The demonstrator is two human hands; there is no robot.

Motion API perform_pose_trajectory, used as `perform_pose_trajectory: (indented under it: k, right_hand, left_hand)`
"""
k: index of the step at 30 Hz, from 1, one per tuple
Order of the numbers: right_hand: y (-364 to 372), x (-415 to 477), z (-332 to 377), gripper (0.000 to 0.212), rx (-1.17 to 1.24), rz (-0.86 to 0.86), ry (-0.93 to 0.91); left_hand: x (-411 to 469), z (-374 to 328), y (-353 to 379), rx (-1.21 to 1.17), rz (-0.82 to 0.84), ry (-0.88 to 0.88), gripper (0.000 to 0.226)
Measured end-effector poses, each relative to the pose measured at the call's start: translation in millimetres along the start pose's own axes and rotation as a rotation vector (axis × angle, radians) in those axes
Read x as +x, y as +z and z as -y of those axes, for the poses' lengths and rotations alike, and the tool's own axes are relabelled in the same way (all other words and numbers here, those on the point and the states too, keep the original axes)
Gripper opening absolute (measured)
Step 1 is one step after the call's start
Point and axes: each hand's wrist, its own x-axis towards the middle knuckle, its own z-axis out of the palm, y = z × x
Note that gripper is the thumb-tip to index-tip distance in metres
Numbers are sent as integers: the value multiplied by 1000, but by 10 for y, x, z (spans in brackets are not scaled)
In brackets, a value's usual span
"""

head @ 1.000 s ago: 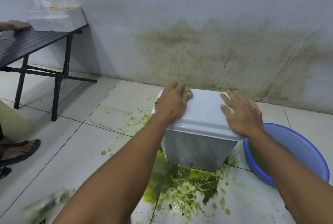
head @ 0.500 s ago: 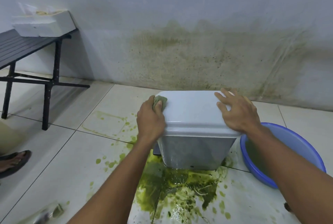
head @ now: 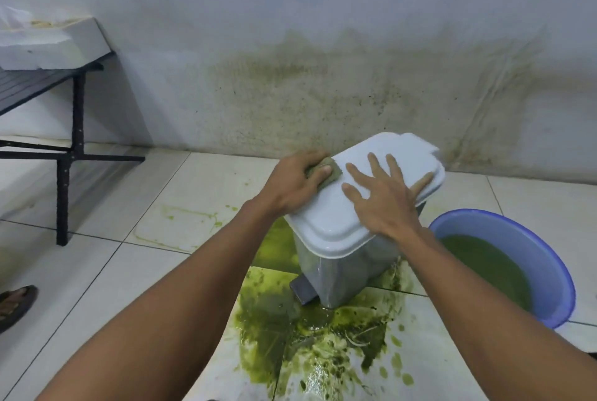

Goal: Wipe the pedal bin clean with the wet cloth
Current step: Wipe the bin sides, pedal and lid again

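A pale wall (head: 323,77), stained with a mossy green-brown bloom, rises behind glossy white floor tiles (head: 97,271). A wet green puddle (head: 290,329) spreads from the foot of the pedal bin (head: 352,268), which stands just right of centre. Since half a second ago the bin has swung round: a corner now faces the camera instead of the flat front, and the grey pedal (head: 303,290) shows at the base's 7 o'clock. The right hand (head: 384,203) has shifted from the 3 o'clock rim of the lid (head: 410,155) to lie flat across its middle, fingers straight and spread, steadying it. The left hand (head: 290,184) grips the wet cloth (head: 329,173), a coarse olive wad, pressing it at the lid's 10 o'clock edge. The turn probably offers unwiped sides. The lid is smooth, glossy white plastic with a stepped rim; the body is dull grey and streaked. A round blue plastic basin (head: 562,287) of green water sits at the bin's 3 o'clock.
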Motion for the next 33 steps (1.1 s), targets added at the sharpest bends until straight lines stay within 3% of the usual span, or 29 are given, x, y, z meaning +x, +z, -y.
perform_pose_trajectory:
  k: [3, 10, 14, 16, 18, 20, 24, 27, 30, 33]
  right_hand:
    - [-124, 154, -350, 40, 138, 32, -107]
    - [-122, 256, -536, 34, 227, -19, -191]
    - [-120, 236, -523, 35, 222, -35, -201]
    - [-124, 219, -495, 35, 210, -28, -179]
    - [-117, 162, -418, 38, 185, -27, -144]
    - [-97, 53, -302, 44, 144, -8, -118]
    - [-170, 134, -370, 47, 124, -26, -45]
    - [-292, 525, -708, 52, 120, 26, 77]
    - [-360, 699, -851, 53, 167, 111, 62]
    - [-398, 637, -786, 51, 169, 88, 87]
  left_hand:
    - [-91, -34, 218, -8, 30, 71, 37]
    - [-800, -185, 661, -50, -270, 328, 32]
    - [-966, -180, 734, 32, -323, 541, 32]
    - [-786, -239, 661, 1, -448, 406, 32]
    - [-479, -357, 526, -87, -528, 88, 24]
    - [-178, -392, 455, -71, -397, -120, 13]
    - [-236, -387, 518, 124, -227, -119, 23]
    - [-662, -598, 701, 216, -228, -36, 43]
    - [-789, -662, 789, 245, -230, 98, 42]
    - [-649, -411, 643, 219, -179, 17, 45]
